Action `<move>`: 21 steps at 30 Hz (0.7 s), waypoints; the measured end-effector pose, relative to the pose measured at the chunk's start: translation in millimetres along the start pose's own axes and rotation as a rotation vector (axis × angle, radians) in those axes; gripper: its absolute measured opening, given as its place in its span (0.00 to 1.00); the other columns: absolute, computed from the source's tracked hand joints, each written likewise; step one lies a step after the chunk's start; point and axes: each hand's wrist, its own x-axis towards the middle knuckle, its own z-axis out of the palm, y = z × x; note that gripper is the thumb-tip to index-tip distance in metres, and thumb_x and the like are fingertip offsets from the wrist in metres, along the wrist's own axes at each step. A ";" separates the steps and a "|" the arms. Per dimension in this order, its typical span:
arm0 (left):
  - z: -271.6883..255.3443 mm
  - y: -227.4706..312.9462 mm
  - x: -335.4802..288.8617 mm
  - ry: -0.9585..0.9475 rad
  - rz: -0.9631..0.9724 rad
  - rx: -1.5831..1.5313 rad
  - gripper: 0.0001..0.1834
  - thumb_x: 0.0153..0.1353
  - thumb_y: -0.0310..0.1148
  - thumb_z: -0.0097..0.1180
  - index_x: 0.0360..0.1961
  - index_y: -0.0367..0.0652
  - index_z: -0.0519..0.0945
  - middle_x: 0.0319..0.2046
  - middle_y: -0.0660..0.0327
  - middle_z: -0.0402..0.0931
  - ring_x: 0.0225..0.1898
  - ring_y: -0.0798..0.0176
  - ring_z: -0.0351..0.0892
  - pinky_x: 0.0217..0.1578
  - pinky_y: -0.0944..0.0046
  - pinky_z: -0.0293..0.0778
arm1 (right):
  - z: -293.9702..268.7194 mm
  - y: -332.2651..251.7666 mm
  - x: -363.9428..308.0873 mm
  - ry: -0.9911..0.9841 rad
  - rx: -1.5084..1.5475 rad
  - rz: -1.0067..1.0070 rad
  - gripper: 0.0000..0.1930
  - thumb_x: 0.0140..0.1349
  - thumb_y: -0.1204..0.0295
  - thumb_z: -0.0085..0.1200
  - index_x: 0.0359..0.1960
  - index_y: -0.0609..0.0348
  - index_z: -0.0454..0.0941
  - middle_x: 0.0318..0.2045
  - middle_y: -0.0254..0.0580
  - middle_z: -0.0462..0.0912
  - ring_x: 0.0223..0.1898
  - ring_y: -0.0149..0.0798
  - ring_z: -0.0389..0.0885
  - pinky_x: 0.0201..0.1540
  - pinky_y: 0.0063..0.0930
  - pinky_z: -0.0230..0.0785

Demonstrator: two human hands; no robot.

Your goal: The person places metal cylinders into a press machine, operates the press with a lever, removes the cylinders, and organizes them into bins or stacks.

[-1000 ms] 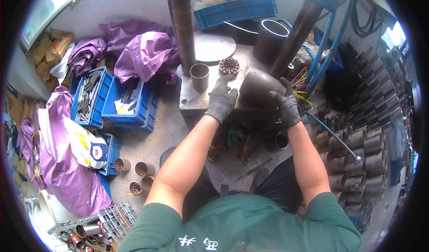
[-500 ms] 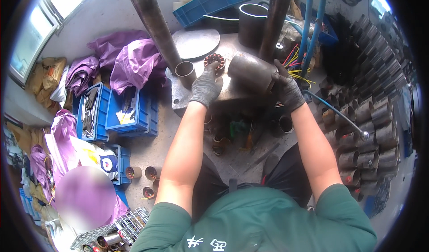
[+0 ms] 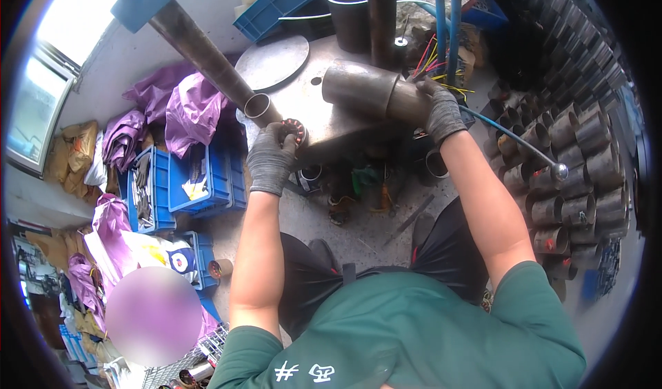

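My gloved left hand (image 3: pixel 270 160) is closed on a ring-shaped motor stator (image 3: pixel 299 130) with red-brown windings, at the near left corner of the metal bench (image 3: pixel 314 106). Right beside it stands a short open steel tube (image 3: pixel 258 105). On the bench's right part lies a wide steel cylinder (image 3: pixel 355 88) on its side. A narrower steel tube (image 3: pixel 408 102) sticks out of its right end, and my gloved right hand (image 3: pixel 443 113) grips that tube's outer end. How far the tube reaches inside is hidden.
Two dark posts, left (image 3: pixel 200 51) and right (image 3: pixel 381 24), rise from the bench. A round metal plate (image 3: pixel 272 62) and an upright black cylinder (image 3: pixel 348 27) are behind. Blue crates (image 3: pixel 200 182) stand left; stacked steel tubes (image 3: pixel 576 161) fill the right. A ball-ended blue lever (image 3: pixel 560 172) juts out there.
My left hand has moved the stator left and nearer, to the bench corner. The narrower tube now shows out of the wide cylinder's right end, with my right hand on it. The view has shifted.
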 end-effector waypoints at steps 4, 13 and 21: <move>18.5 29.4 4.6 0.235 0.204 -0.041 0.18 0.62 0.38 0.66 0.52 0.45 0.83 0.44 0.52 0.82 0.43 0.49 0.86 0.46 0.52 0.81 | -46.1 -16.4 23.8 -0.027 -0.094 0.065 0.24 0.68 0.59 0.56 0.59 0.63 0.79 0.51 0.57 0.85 0.46 0.52 0.85 0.57 0.47 0.77; 91.6 165.4 26.4 0.174 0.681 0.003 0.38 0.60 0.42 0.68 0.72 0.52 0.71 0.68 0.50 0.71 0.74 0.41 0.64 0.70 0.37 0.62 | -48.8 -5.5 33.0 -0.017 0.081 0.070 0.25 0.68 0.60 0.56 0.58 0.70 0.75 0.52 0.61 0.85 0.50 0.56 0.85 0.58 0.51 0.77; 105.0 166.0 9.1 0.358 0.537 -0.111 0.15 0.65 0.42 0.67 0.51 0.53 0.83 0.48 0.55 0.81 0.51 0.47 0.79 0.56 0.43 0.68 | -52.2 -14.3 28.8 0.219 -0.035 -0.202 0.23 0.62 0.69 0.65 0.58 0.64 0.80 0.50 0.56 0.86 0.47 0.52 0.86 0.57 0.45 0.80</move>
